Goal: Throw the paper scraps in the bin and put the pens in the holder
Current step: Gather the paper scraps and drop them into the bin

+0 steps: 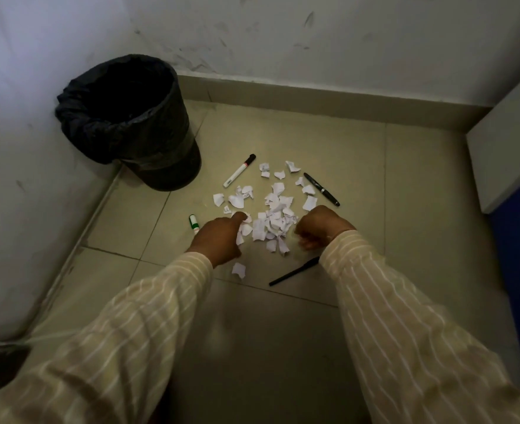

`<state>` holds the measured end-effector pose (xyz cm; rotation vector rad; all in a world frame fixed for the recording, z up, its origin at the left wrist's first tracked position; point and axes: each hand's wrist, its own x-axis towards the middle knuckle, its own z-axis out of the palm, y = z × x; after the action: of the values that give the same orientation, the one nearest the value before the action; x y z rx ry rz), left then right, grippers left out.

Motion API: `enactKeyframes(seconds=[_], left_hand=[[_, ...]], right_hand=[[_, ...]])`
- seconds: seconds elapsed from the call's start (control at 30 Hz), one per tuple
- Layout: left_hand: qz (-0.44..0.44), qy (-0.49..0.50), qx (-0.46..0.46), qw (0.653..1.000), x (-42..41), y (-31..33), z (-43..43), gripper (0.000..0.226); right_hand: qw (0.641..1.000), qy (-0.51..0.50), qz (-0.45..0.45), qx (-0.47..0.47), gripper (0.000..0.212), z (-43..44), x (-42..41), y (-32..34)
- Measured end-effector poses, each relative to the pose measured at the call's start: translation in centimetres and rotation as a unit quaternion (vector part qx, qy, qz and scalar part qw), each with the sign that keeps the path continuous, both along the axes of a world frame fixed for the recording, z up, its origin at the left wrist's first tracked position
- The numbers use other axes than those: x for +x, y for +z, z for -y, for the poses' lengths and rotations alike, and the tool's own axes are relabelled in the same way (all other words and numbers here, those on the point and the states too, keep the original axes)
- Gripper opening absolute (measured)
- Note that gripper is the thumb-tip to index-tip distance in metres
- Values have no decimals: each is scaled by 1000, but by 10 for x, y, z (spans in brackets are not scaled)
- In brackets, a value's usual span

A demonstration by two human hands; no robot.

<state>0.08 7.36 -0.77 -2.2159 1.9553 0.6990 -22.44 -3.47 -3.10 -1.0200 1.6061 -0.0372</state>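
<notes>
Torn white paper scraps lie in a loose pile on the tiled floor, a little out from the corner where two scuffed white walls meet. A black bin lined with a dark bag stands in that corner, well apart from the pile, its mouth open and dark inside.

Four pens lie around the scraps. A white marker with a black cap rests between the bin and the pile, angled toward the bin. A black pen with a silver ring lies along the pile's far right edge, touching a scrap or two. A green-and-white marker lies to the left of the pile, partly covered by the left wrist. A thin black pen lies on the near side, its upper end hidden behind the right sleeve.

Both arms wear striped beige sleeves and reach down to the floor. The left hand is curled over the pile's left edge, its fingers gathering a few scraps. The right hand is bunched into a loose fist at the pile's right edge; whether it holds paper cannot be told. One scrap lies alone just nearer than the left hand. No pen holder shows.
</notes>
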Motion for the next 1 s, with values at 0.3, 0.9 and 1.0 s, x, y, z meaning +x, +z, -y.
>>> enactKeyframes(seconds=[0.3, 0.9, 1.0], left_hand=[[-14, -52, 33, 998, -17, -37, -25, 84], [-121, 84, -35, 988, -39, -45, 26, 75], [-159, 140, -40, 977, -35, -43, 29, 53]], right_hand=[[999, 47, -21, -16, 24, -7, 19, -3], [939, 249, -98, -219, 60, -55, 68, -28], [948, 205, -61, -237, 28, -48, 67, -30]])
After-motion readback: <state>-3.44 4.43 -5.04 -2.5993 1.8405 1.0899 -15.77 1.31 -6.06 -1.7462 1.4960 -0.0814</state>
